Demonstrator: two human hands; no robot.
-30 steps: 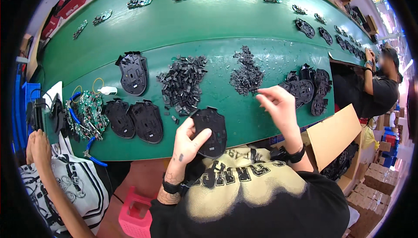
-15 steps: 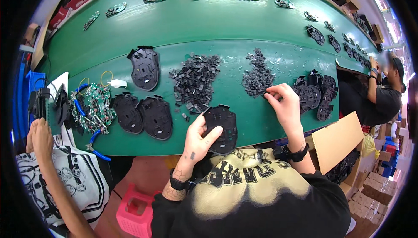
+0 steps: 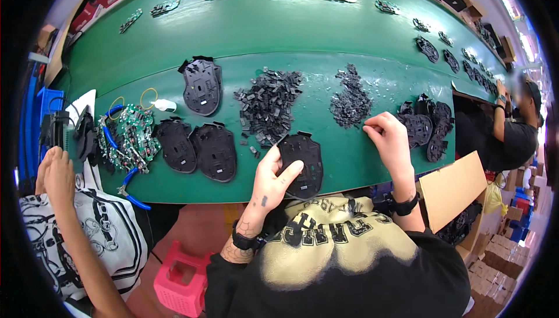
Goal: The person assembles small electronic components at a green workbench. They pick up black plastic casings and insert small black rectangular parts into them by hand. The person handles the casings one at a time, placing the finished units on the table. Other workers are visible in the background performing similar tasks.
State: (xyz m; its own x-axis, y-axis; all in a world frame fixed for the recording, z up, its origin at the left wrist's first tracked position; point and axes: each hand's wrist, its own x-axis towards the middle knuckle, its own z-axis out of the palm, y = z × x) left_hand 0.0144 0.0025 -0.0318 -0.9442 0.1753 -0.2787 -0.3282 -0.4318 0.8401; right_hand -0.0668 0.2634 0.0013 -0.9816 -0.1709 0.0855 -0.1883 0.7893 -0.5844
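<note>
From the head view, the left hand [image 3: 271, 181] rests on a black shell piece [image 3: 303, 163] lying flat at the near edge of the green desk [image 3: 326, 32]; its grip is narrow, thumb and fingers pinching the shell's left side and holding it down. The right hand [image 3: 387, 140] lies to the right of that shell, its fingertips drawn together at the near edge of a heap of small dark parts [image 3: 351, 102]; whether it holds a part I cannot tell. A second, larger heap of small black clips [image 3: 269, 105] lies just beyond the shell. Left of the shell sit two more black shells [image 3: 198, 149] side by side, and farther left a bundle of green circuit boards [image 3: 131, 137] with blue-handled pliers [image 3: 131, 187] nearby. Right of the shell, past the right hand, is a stack of dark shells [image 3: 428, 126]. Another person's hands [image 3: 55, 169] show far left of the shell.
</note>
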